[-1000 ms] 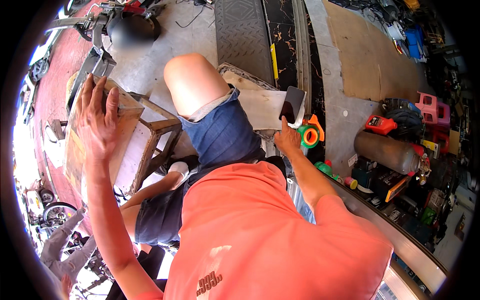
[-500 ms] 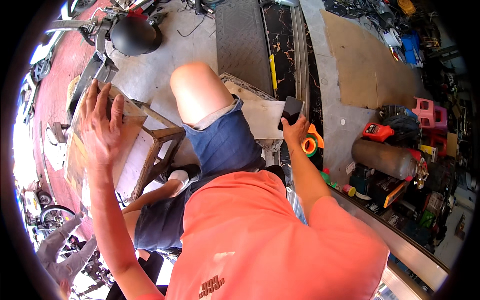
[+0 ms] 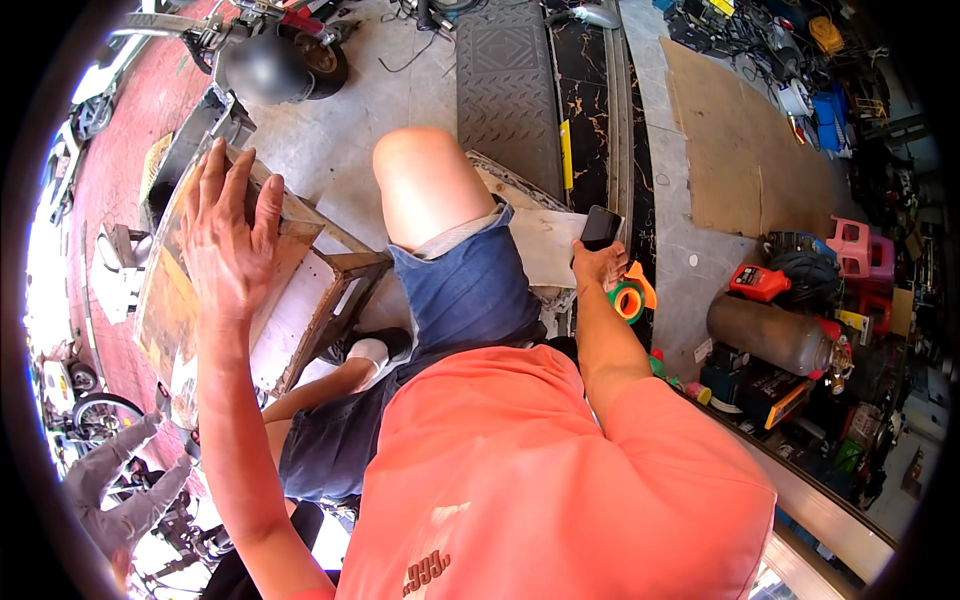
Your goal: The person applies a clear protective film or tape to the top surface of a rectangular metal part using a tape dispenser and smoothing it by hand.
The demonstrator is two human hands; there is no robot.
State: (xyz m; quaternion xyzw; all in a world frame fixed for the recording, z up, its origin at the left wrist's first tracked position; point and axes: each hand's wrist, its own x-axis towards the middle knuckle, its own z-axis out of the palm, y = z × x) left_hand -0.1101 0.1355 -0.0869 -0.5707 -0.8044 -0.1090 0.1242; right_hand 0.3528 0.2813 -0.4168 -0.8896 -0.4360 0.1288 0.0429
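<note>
My right hand [image 3: 600, 263] grips the near end of a dark smartphone [image 3: 601, 228], its thumb along the side. The phone is at the right edge of a pale board [image 3: 540, 245] beside my raised knee; whether it touches the board I cannot tell. My left hand [image 3: 229, 235] is open, fingers stretched out, over the top of a worn wooden table [image 3: 165, 310] at the left. It holds nothing; the palm side is hidden. Just right of my right wrist is an orange and green tape roll [image 3: 628, 300].
A round black object [image 3: 267, 70] stands by a motorbike at the far left. On the right are a flattened cardboard sheet [image 3: 735, 150], a grey gas cylinder [image 3: 765, 335], a red bottle [image 3: 759, 283] and pink stools [image 3: 862, 250]. A person's grey-trousered legs [image 3: 130, 470] show lower left.
The whole view has shifted, so the scene sits slightly farther right. Both hands keep nearly the same places: left over the table, right on the smartphone.
</note>
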